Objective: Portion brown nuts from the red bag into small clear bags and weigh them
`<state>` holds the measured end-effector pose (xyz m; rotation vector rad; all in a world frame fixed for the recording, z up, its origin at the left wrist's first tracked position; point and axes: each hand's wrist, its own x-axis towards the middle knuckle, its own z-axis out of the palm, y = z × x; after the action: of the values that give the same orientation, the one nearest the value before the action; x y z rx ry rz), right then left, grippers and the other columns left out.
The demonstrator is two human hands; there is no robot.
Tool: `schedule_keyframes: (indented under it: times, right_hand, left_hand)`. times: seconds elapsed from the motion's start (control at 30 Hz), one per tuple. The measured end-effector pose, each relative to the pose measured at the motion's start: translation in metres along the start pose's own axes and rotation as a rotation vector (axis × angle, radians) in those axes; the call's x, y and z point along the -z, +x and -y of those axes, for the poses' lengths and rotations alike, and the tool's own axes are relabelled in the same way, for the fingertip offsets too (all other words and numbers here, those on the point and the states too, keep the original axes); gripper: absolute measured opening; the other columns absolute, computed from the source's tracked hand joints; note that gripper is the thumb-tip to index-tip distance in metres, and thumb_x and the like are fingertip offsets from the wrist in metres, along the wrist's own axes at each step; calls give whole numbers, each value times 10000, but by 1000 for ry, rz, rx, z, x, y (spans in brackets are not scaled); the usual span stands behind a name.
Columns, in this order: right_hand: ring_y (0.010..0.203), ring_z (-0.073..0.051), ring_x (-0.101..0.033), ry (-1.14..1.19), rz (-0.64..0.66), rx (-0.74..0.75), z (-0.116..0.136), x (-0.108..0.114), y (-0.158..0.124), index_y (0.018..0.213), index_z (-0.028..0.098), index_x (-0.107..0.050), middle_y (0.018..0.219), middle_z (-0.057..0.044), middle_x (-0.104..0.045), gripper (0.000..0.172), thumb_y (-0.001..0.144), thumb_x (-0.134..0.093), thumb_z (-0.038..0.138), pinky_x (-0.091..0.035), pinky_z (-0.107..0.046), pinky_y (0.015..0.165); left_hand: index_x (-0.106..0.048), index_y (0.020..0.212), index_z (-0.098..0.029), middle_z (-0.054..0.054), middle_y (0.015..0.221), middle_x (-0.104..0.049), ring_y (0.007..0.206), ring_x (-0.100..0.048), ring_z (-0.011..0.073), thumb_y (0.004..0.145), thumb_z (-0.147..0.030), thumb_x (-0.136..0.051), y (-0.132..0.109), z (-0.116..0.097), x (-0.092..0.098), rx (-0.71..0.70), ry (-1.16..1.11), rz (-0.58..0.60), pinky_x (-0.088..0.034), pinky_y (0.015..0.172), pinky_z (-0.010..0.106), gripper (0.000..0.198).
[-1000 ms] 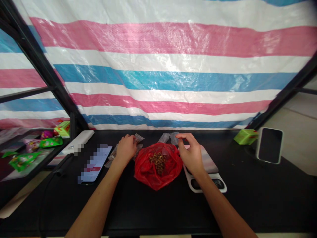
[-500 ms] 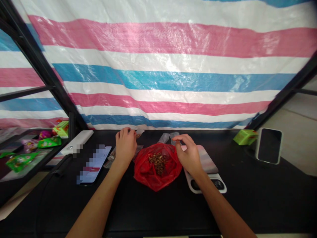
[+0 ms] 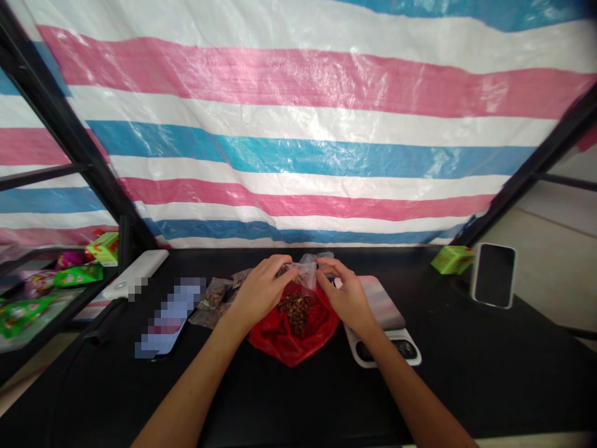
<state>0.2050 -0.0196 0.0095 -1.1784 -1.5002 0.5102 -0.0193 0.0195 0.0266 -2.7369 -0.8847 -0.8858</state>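
A small clear plastic bag [image 3: 306, 274] is pinched between my two hands, above the far rim of a red plastic bag [image 3: 291, 354]. My left hand [image 3: 265, 287] grips its left side with thumb and fingers. My right hand [image 3: 344, 292] has curled fingers at its right side. Small brown dried pieces [image 3: 296, 311] lie heaped inside the opened red bag. Several little clear packets with brown contents [image 3: 215, 294] lie left of my left hand. Just beneath my right forearm is a white kitchen scale [image 3: 382, 302] with a shiny top plate.
A pixelated phone [image 3: 170, 320] and a white device [image 3: 135, 274] lie on the left. More clear bags [image 3: 317, 256] rest behind my hands. At the right stand a green box [image 3: 451, 259] and an upright phone [image 3: 494, 275]. Striped sheeting [image 3: 298, 124] closes off the back.
My left hand has moved right, from the small packets to the clear bag above the red bag. My right hand stays near the red bag's far right rim. The view has shifted slightly.
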Motion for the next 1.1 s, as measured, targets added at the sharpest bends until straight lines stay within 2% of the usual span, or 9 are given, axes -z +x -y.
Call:
schedule_keyframes:
  times: [0.1, 0.23, 0.37, 0.47, 0.57, 0.63, 0.83, 1.0, 1.1]
  right_hand:
    - [789, -201, -693, 133, 4, -77, 2, -1, 0, 1191, 210, -606, 828, -15, -730, 325, 898, -663, 339, -541, -335, 775]
    - [804, -180, -675, 169, 12, -98, 7, -1, 0, 1211, 205, -586, 839, -4, -711, 367, 875, -679, 321, -524, -315, 813]
    - [833, -185, -680, 211, 73, -71, 8, -4, -3, 1221, 218, -581, 850, -3, -708, 364, 887, -676, 324, -520, -325, 848]
    - [850, -189, -690, 244, 128, -75, 9, -8, -5, 1244, 228, -572, 867, -4, -723, 378, 896, -682, 323, -517, -336, 879]
    - [835, -190, -694, 268, 141, -106, 9, -10, -6, 1242, 229, -576, 859, 0, -722, 396, 879, -708, 317, -521, -330, 853]
    - [835, -192, -695, 277, 140, -117, 8, -10, -6, 1240, 232, -580, 854, 3, -721, 411, 864, -726, 313, -524, -328, 844]
    - [821, -192, -700, 316, 161, -131, 6, -8, -5, 1241, 236, -583, 830, 12, -726, 421, 851, -734, 283, -528, -335, 840]
    - [803, -190, -694, 305, 184, -92, 6, -7, -5, 1232, 239, -593, 810, 20, -717, 408, 849, -728, 276, -528, -340, 832]
    - [824, -192, -698, 299, 200, -89, 5, -7, -5, 1231, 242, -604, 831, 15, -726, 390, 860, -716, 279, -527, -348, 857]
  left_hand:
    - [-664, 1159, -224, 113, 1249, -606, 1141, -576, 253, 976, -125, -466, 2, -5, 2, -6, 1, -23, -484, 963, 381, 287]
    - [-670, 1026, -196, 94, 1090, -643, 1017, -588, 232, 965, -244, -567, 7, -17, 4, 73, -158, -61, -464, 909, 383, 129]
    - [-614, 842, -196, 3, 801, -623, 795, -574, 167, 962, -316, -595, 10, -31, -2, 191, -393, 26, -425, 791, 334, 171]
    - [-558, 768, -192, -30, 727, -579, 700, -537, 133, 946, -320, -609, 11, -35, -9, 292, -576, 87, -408, 705, 288, 225]
    - [-536, 738, -188, -41, 707, -561, 661, -511, 115, 923, -321, -631, 11, -34, -12, 380, -735, 133, -393, 637, 253, 247]
    - [-561, 752, -181, -37, 723, -582, 677, -522, 116, 912, -323, -644, 11, -32, -10, 407, -792, 161, -400, 645, 248, 231]
    - [-648, 829, -163, -6, 777, -640, 722, -568, 133, 934, -278, -599, 10, -27, -4, 386, -930, 255, -438, 696, 259, 163]
    - [-672, 845, -157, 23, 829, -685, 771, -614, 154, 957, -298, -575, 9, -26, -5, 386, -1009, 262, -464, 738, 278, 205]
    - [-665, 832, -157, 16, 800, -676, 746, -600, 149, 946, -327, -601, 9, -26, -5, 406, -1012, 267, -456, 709, 270, 215]
